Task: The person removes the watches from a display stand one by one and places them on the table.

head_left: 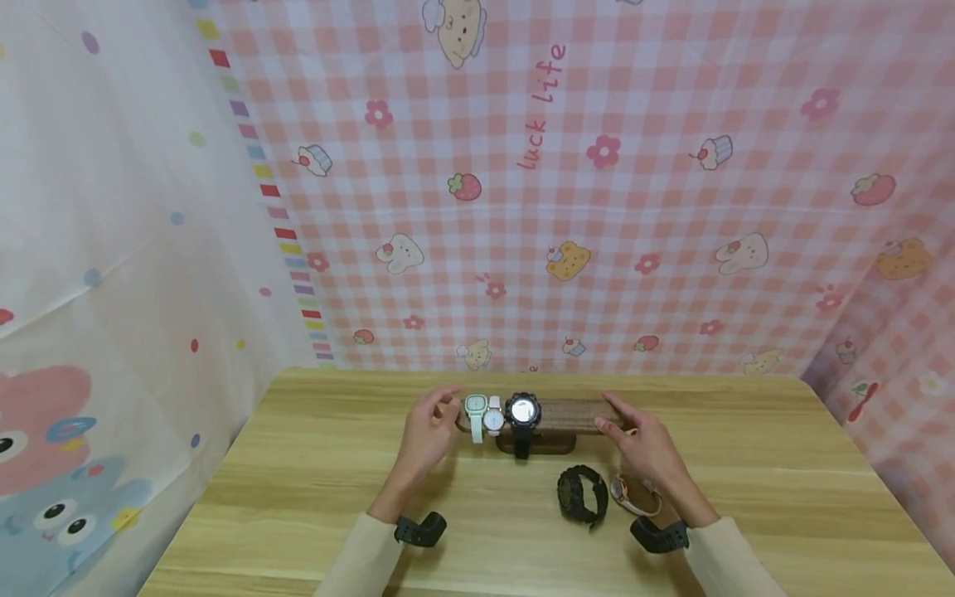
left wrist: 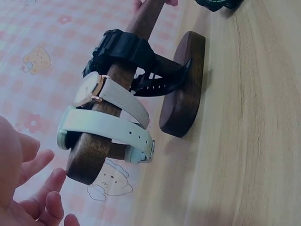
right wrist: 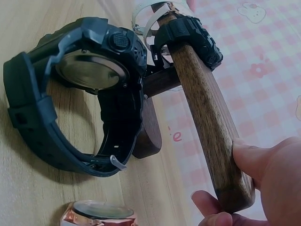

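A dark wooden watch stand [head_left: 574, 414], a bar on an oval base, stands on the table. Round its left half are a mint-green square watch [head_left: 476, 405], a white-strapped round watch [head_left: 494, 420] and a chunky black watch [head_left: 524, 410]. My right hand [head_left: 645, 444] pinches the bar's bare right end, thumb [right wrist: 254, 157] on one face and fingers at the other side. Beside the left end is my left hand [head_left: 429, 429], its fingers [left wrist: 49, 193] loosely spread and holding nothing.
In front of the stand, a second black watch [right wrist: 120, 122] rests on its side with its strap looped. Just right of it lies a rose-gold watch [head_left: 618, 487] with a pale strap, close to my right wrist. A checked cloth [head_left: 656, 207] hangs behind the wooden table [head_left: 313, 464].
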`<state>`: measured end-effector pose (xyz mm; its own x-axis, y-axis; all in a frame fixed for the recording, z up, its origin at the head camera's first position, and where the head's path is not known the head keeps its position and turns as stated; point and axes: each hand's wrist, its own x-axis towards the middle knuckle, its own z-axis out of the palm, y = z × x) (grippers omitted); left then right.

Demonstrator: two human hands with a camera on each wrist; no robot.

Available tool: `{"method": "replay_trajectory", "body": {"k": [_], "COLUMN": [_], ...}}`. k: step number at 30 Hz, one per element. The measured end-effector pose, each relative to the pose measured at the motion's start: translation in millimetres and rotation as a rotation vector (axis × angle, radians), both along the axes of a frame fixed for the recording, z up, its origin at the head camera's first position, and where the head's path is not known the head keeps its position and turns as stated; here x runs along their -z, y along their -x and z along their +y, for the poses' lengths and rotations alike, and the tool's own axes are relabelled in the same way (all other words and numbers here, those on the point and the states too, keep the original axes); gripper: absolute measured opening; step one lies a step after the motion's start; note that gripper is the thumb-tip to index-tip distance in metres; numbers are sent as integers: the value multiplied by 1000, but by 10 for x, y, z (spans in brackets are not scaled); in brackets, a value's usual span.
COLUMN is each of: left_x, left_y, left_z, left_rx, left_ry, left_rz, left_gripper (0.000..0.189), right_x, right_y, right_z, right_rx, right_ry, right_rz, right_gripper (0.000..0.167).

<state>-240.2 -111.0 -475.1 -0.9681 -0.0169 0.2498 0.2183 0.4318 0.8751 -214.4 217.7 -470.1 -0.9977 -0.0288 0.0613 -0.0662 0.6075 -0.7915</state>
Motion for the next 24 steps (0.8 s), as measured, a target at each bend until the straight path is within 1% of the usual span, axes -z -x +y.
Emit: {"method": "replay_trajectory", "body": {"k": [4,8,11,16,20,24], "left_x": [-25,-35,-51,-72,-76,-102], "left_y": [0,6,5,7,22,28], "left_z": [21,40,56,89,123,156], "left_rx": [7,14,37,74,65,55], "left_ry": [14,50,71,103,177,266], "left_rz": [1,47,69,41,35,66], "left_gripper": [24,25,28,37,43,46], "right_x": [7,20,22,14,5,-3], "right_y": [15,28,25,21,18,16], "right_z": [0,0,1,2,6,10], "right_rx": [0,2,2,3,4,3], "right_ry": [-7,-17,-18,-16,-13,-9], "right_rz": [9,20,19,11,3,-1], "right_gripper": [57,55,56,56,56,57]}}
